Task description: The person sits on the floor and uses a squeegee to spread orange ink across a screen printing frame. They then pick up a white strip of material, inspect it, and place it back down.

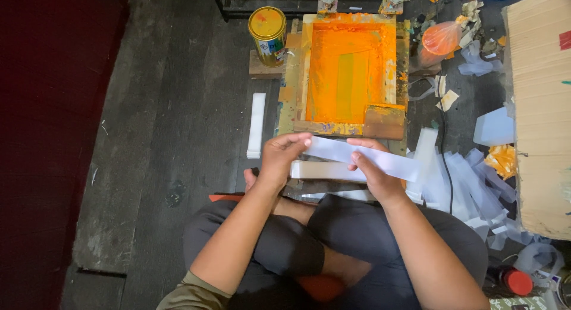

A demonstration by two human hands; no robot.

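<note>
Grip: your left hand pinches the left end of a white strip; your right hand closes on the same strip near its middle, fingers over the top. The strip is held tilted, just above a stack of like strips lying on the floor in front of your crossed legs.

Station: screen frame, wooden, flooded with orange ink, directly beyond the strip and near it. Yellow-lidded can at the frame's left corner, on a small block.

Progress, as judged: the strip in hand looks blank, so printing of this piece appears not yet done. Loose strips in a pile to your right; whether those carry print cannot be told. A single strip lies apart on the floor to the left.

Edges and room: left side, bare dark boards, well open. Right side crowded: the pile, a black cable running through it, a cardboard sheet at the margin, an orange bag and scraps near the frame's far right corner. The frame's front edge sits close to your knuckles.
</note>
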